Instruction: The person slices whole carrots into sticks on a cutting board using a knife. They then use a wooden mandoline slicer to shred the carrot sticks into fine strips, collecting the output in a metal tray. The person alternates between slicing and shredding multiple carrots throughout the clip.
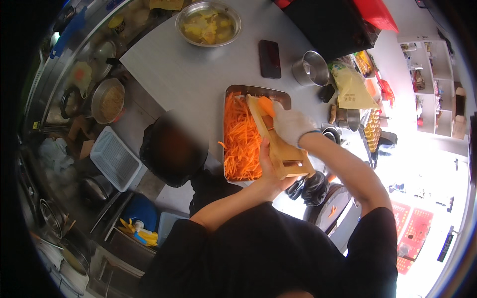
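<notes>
A wooden grater board (pixel 276 143) leans over a rectangular metal tray (pixel 257 88) heaped with shredded carrot (pixel 240 143). Bare, my left hand (pixel 274 171) grips the board's lower part, the thumb along its edge. My right hand (pixel 294 123), in a white glove, holds a piece of carrot (pixel 266 106) against the board's upper part. One carrot shred pokes over the tray's left rim. The grater's blade is mostly hidden by the glove.
On the metal table (pixel 167 63) are a bowl of yellow food in liquid (pixel 208 28), a phone (pixel 270 59), a steel pot (pixel 310 70) and a yellow plastic bag (pixel 352 87). A black-lined bin (pixel 149 149) stands left of the tray, near a plastic basket (pixel 115 158).
</notes>
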`<state>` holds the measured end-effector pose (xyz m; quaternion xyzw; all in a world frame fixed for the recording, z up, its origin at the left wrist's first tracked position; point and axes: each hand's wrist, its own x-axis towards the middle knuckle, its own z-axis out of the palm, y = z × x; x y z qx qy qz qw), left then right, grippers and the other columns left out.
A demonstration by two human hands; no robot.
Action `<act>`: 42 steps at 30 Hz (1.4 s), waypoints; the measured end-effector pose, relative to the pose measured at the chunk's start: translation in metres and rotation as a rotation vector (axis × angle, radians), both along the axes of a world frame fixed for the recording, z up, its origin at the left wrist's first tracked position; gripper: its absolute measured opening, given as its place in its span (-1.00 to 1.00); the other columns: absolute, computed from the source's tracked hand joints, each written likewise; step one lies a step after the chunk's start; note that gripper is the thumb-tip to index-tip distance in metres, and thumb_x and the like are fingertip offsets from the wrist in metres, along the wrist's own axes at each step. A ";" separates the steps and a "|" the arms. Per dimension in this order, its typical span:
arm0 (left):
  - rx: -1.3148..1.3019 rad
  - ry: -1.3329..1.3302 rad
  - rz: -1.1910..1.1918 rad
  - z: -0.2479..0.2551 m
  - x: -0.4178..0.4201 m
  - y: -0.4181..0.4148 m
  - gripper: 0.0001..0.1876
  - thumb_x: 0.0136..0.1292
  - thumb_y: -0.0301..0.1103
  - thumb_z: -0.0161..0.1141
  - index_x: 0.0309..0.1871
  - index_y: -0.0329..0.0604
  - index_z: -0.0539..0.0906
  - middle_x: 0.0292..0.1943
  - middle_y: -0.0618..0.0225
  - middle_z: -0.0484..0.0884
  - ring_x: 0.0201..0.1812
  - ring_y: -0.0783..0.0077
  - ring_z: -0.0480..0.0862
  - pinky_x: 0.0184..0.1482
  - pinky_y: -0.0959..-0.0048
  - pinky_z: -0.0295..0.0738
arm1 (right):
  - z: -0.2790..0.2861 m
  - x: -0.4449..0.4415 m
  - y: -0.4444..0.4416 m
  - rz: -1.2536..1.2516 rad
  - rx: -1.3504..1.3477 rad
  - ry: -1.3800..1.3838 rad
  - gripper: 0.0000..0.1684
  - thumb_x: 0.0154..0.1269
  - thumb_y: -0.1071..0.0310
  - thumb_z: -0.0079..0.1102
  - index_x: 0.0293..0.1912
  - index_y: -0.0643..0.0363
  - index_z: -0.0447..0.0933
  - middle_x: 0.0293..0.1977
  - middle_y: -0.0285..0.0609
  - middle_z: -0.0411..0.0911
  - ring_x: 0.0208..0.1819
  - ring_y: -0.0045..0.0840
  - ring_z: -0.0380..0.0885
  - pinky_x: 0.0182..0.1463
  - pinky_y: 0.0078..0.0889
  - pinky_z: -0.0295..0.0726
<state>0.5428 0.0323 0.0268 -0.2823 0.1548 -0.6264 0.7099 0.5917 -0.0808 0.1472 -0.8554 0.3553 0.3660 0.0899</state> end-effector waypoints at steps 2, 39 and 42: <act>0.217 -0.034 -0.036 0.021 0.014 0.000 -0.24 0.18 0.51 -0.04 0.20 0.11 0.53 0.07 0.35 0.60 0.14 0.21 0.57 0.19 0.00 0.45 | 0.025 -0.003 -0.002 0.204 0.034 -0.014 -0.57 0.42 0.19 -0.12 0.21 0.12 0.32 -0.25 0.24 0.63 -0.18 0.09 0.66 -0.08 0.05 0.63; 0.377 -0.072 -0.028 0.014 -0.009 0.007 -0.33 0.21 0.46 -0.01 0.09 0.13 0.56 -0.06 0.36 0.63 -0.01 0.26 0.61 0.08 0.09 0.50 | 0.001 -0.012 -0.005 0.180 -0.036 -0.024 -0.59 0.43 0.23 -0.20 0.20 0.03 0.37 -0.16 0.05 0.67 -0.14 0.04 0.66 -0.02 0.07 0.58; 0.196 -0.005 0.050 -0.010 -0.012 -0.002 -0.24 0.14 0.51 0.01 0.18 0.13 0.54 0.07 0.38 0.59 0.09 0.17 0.56 0.15 0.02 0.42 | 0.080 -0.019 0.027 0.264 0.030 0.125 -0.60 0.43 0.21 -0.20 0.19 -0.02 0.37 -0.18 0.08 0.66 -0.15 0.00 0.66 -0.04 0.06 0.58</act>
